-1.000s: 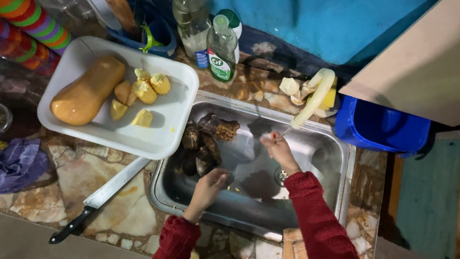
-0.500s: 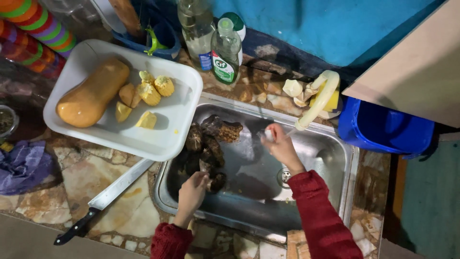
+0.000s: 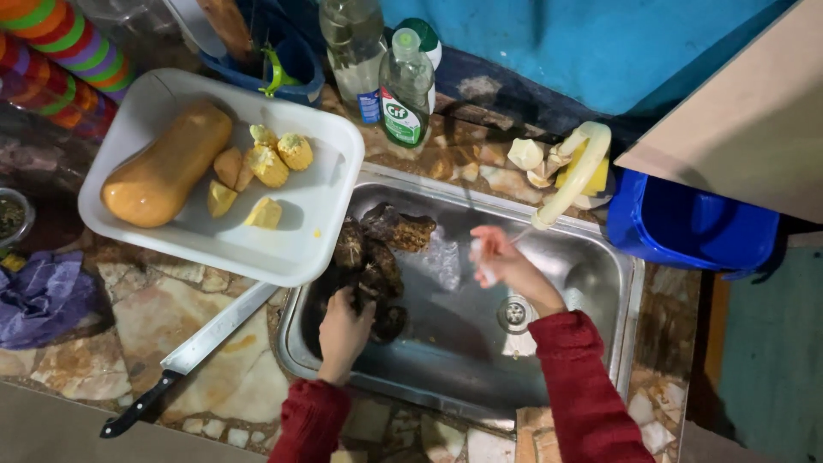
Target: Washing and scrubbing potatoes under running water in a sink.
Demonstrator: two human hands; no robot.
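Inside the steel sink, dark muddy tubers are piled at the left, where the left hand is curled onto one. The right hand, fingers pressed together, is held under the yellow hose; each tuber is best rinsed under that stream, gripped firmly.

The right hand is blurred, so what its fingers hold cannot be told. The left hand's fingertips vanish among dark lumps in the sink. The tray hides the sink's left corner. The bowl and cups are cut off at the edge.
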